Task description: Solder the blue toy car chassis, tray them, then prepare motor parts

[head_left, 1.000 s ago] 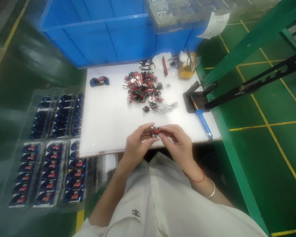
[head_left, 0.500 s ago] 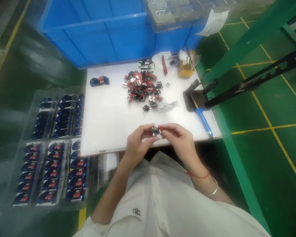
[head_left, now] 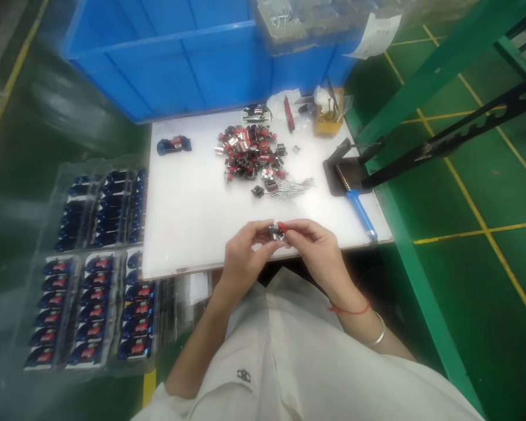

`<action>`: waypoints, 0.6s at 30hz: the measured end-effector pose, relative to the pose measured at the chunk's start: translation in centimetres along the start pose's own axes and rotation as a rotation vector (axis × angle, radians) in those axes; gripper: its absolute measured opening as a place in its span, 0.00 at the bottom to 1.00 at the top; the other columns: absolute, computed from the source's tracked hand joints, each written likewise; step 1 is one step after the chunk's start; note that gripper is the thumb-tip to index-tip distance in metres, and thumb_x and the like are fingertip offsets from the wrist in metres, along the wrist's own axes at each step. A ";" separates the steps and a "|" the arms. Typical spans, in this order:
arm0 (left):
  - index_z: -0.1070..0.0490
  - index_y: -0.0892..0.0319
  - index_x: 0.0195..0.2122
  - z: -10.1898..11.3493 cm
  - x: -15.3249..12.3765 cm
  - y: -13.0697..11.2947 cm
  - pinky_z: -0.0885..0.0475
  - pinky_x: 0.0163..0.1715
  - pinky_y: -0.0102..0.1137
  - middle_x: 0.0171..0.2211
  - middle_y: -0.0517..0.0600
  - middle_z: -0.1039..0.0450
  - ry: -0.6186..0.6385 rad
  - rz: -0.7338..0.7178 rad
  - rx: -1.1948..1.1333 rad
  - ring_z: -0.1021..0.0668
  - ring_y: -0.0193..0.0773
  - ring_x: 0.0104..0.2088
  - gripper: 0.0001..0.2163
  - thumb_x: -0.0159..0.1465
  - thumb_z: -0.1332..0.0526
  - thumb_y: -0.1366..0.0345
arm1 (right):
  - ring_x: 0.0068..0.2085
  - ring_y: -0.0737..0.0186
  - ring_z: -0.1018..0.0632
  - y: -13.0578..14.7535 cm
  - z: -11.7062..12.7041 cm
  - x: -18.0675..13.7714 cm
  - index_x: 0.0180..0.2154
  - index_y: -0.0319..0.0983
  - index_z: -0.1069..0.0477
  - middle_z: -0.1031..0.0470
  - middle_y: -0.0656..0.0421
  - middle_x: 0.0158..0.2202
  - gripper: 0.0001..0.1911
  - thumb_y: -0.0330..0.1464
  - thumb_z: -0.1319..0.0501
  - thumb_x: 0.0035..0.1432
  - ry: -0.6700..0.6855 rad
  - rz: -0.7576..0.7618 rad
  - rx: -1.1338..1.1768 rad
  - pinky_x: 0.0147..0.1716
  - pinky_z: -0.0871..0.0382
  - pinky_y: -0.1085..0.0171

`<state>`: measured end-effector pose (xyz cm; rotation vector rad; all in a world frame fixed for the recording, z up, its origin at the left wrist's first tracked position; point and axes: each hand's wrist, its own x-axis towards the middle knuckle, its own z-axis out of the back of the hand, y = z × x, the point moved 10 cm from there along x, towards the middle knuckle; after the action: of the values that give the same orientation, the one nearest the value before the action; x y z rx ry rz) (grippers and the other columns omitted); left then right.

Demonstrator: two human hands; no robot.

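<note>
Both my hands meet over the near edge of the white table (head_left: 193, 210). My left hand (head_left: 245, 254) and my right hand (head_left: 313, 248) pinch one small red and black part (head_left: 277, 230) between their fingertips. A pile of similar red and black parts (head_left: 249, 153) lies farther back on the table. Thin metal pins (head_left: 293, 187) lie beside the pile, with two loose parts near them.
A blue toy car (head_left: 174, 144) sits at the table's far left. Clear trays of blue cars (head_left: 92, 304) lie on the left. A blue-handled tool (head_left: 358, 209) rests on a black holder at right. A yellow box (head_left: 328, 120), blue crates (head_left: 193, 58) and a green frame (head_left: 403, 245) surround the table.
The hands have stayed together at the table's near edge, turning the small part slightly between the fingers. The view has shifted a little.
</note>
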<state>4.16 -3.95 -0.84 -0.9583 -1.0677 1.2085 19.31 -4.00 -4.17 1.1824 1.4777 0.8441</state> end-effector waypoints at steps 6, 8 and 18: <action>0.25 0.56 0.44 -0.1 0.0 0.2 0.20 0.38 0.32 0.34 0.47 0.20 -0.001 0.053 0.018 0.18 0.36 0.32 0.14 0.58 0.29 0.60 | 0.31 0.65 0.23 0.1 0.1 0.1 0.34 0.42 0.20 0.19 0.60 0.32 0.10 0.39 0.29 0.50 -0.005 0.031 -0.029 0.34 0.24 0.61; 0.24 0.56 0.44 -0.2 0.0 0.4 0.21 0.38 0.33 0.34 0.48 0.20 0.003 0.064 0.022 0.18 0.36 0.33 0.14 0.58 0.30 0.60 | 0.32 0.64 0.22 0.0 0.2 0.1 0.34 0.42 0.21 0.19 0.60 0.33 0.10 0.39 0.29 0.50 -0.008 0.028 -0.045 0.35 0.24 0.60; 0.24 0.55 0.43 -0.3 0.2 0.8 0.22 0.38 0.30 0.33 0.46 0.20 0.002 0.128 0.017 0.19 0.35 0.33 0.13 0.58 0.30 0.60 | 0.35 0.63 0.20 -0.2 0.0 0.6 0.34 0.42 0.20 0.19 0.61 0.32 0.09 0.39 0.29 0.51 0.014 0.049 -0.045 0.39 0.24 0.60</action>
<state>4.32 -3.66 -1.65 -1.0265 -1.0056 1.3187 19.24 -3.43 -4.49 1.1852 1.4395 0.9159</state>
